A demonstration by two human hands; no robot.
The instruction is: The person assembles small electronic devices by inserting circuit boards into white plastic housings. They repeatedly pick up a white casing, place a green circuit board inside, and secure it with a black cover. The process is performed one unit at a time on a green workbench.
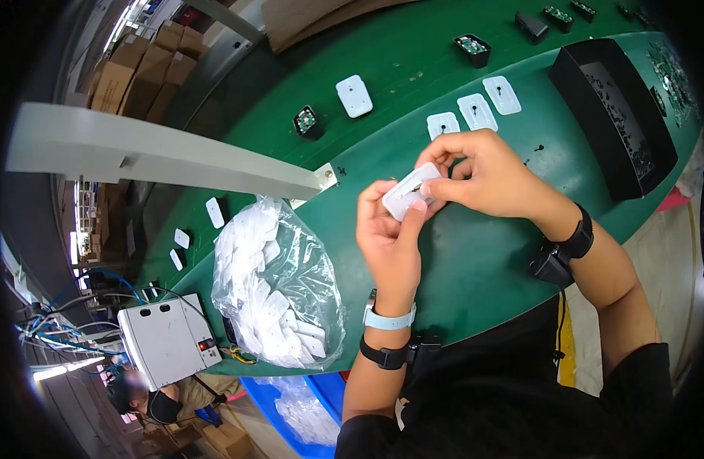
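A small white plastic cover [401,200] with rounded corners is held up in front of me over the green table. My left hand [388,237] is closed around its left and lower edges, the thumb on its face. From the right, my right hand [486,177] also grips the cover: its fingers curl behind the upper edge while the thumb presses on the face. A small dark part [416,188] shows beside that thumb, mostly covered. Just beyond my hands lie three similar white covers, the middle one [476,112] bearing a small black part.
An open black box [627,126] of small black parts stands at the right. On the left is a clear bag of white covers [260,291], near a grey metal post [176,157] and a white machine [167,340]. Black housings with circuit boards [473,49] line the far side.
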